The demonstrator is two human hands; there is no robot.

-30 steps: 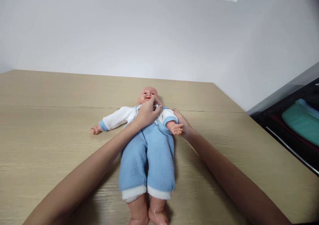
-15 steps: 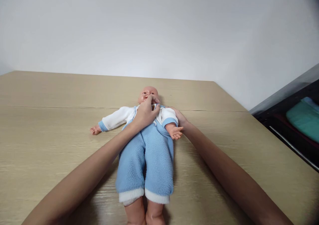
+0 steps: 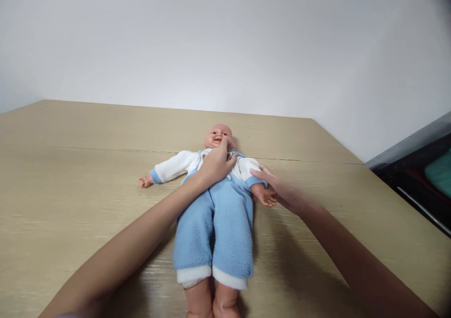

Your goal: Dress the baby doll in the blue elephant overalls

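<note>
A baby doll (image 3: 231, 224) in blue fleece overalls and a white top lies on its back, head away from me. My left hand (image 3: 217, 162) rests across its upper chest, fingers curled at the collar and shoulder strap; what the fingertips pinch is partly hidden. On the right, my right hand (image 3: 276, 186) is round the blue-cuffed sleeve (image 3: 255, 181), thumb on top and the other fingers mostly hidden behind the doll's arm. The other sleeve (image 3: 176, 164) stretches out to the left, its small hand on the table.
The doll lies on a wooden table (image 3: 88, 205) with a seam running across it. A pale wall (image 3: 176, 50) stands behind. Beyond the table's right edge is a dark piece of furniture (image 3: 405, 182) with a green cloth (image 3: 440, 174) on it.
My right hand has shifted from beside the doll's shoulder down along its arm to the cuff, and that arm lies farther outward. My left hand stays at the collar. The view has turned slightly left.
</note>
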